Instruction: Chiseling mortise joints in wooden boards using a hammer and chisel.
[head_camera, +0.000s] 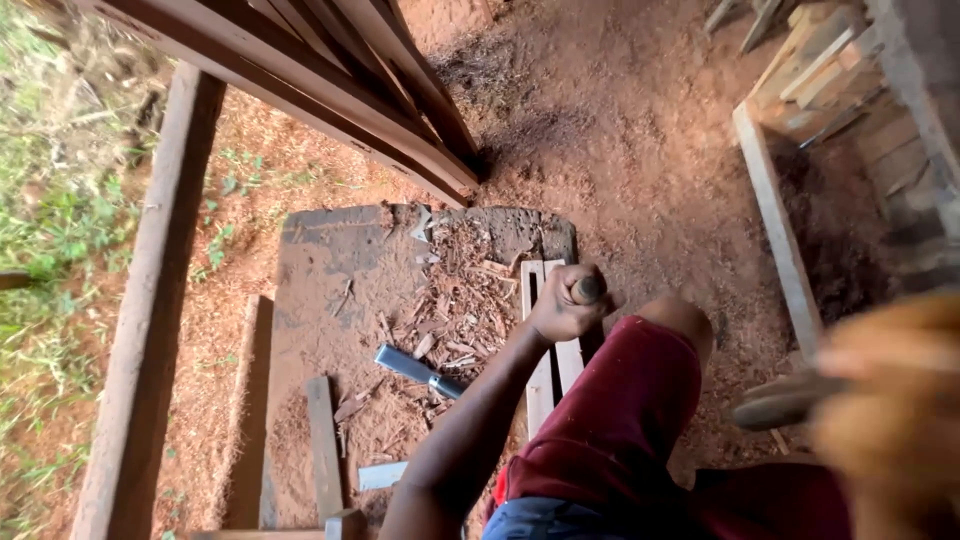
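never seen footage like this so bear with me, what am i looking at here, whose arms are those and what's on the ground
This is one picture from a camera worn on a person's head, looking straight down, so the arms are the wearer's own. The left hand grips a dark round tool handle, held upright on a pale wooden strip that the knee in dark red shorts rests over. The right hand, blurred at the picture's edge, appears to hold a brown wooden mallet. Below lies a flat dusty board strewn with reddish wood chips, and a loose chisel with a blue-grey blade. Around it is red earth, with stacked planks above.
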